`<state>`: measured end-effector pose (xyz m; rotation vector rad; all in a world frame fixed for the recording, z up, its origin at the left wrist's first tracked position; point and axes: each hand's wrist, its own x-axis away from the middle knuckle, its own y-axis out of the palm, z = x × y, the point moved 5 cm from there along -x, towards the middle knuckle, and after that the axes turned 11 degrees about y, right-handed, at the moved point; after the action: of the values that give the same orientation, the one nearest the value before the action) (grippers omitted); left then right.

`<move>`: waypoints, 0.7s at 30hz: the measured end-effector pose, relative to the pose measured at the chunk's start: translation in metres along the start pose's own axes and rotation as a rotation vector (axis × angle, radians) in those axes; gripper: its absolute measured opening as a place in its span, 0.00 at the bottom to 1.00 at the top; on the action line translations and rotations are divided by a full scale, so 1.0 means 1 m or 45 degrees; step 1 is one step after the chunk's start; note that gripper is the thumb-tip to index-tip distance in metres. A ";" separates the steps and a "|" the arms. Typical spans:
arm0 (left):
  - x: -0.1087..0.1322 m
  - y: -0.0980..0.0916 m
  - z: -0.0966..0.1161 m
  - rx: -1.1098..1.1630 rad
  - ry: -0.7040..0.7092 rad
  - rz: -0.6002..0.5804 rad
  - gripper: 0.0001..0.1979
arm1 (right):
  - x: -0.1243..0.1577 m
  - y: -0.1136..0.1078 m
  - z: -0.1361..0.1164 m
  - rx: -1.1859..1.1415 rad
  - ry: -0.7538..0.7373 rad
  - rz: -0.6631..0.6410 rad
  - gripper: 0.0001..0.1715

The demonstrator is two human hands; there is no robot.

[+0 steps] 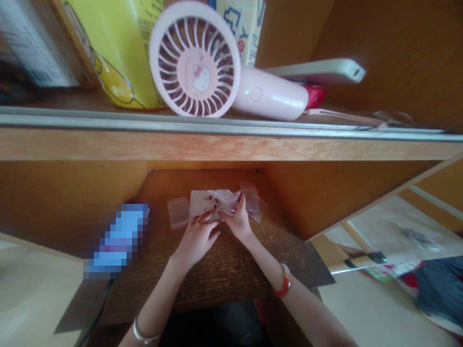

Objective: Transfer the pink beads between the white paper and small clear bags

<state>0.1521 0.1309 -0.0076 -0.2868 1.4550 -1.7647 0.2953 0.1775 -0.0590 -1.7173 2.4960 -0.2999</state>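
A white sheet [198, 198] lies on the dark wooden desk [202, 284], with several small dark and reddish pieces [216, 202] scattered over it. My left hand [197, 240] rests its fingertips at the sheet's near edge, thumb held apart, a ring on one finger. Close beside it, my right hand [238, 221] has its fingers round a crinkled clear plastic bag [234, 198] at the sheet's right side; its exact grip is partly hidden. Flat to the left is a clear zip bag [179, 212]. Another clear zip bag [256, 202], with small reddish pieces in it, lies right of my right hand.
A pixelated blue phone-like screen [121, 238] with a cable stands at the left. Above the desk runs a shelf edge [231, 144], bearing a pink handheld fan [271, 94], a yellow package [119, 53] and a white device [325, 71]. Wooden side panels flank the desk.
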 end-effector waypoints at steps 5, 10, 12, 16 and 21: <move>0.002 0.003 -0.002 0.000 -0.005 -0.025 0.14 | 0.008 0.007 -0.002 0.238 -0.070 -0.014 0.58; 0.004 0.008 -0.005 0.036 0.001 -0.049 0.15 | 0.010 0.008 -0.003 0.265 -0.162 -0.023 0.56; 0.005 0.008 -0.005 0.052 0.007 -0.027 0.15 | 0.011 0.008 -0.003 0.249 -0.184 -0.032 0.55; 0.002 0.002 -0.004 0.055 -0.016 0.011 0.12 | 0.010 0.004 -0.009 0.201 -0.161 -0.011 0.56; -0.001 -0.017 -0.006 0.025 -0.133 0.227 0.12 | 0.013 -0.006 -0.029 0.112 -0.232 0.064 0.56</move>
<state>0.1419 0.1362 0.0066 -0.2283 1.3454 -1.5964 0.2902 0.1660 -0.0291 -1.5706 2.3552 -0.2339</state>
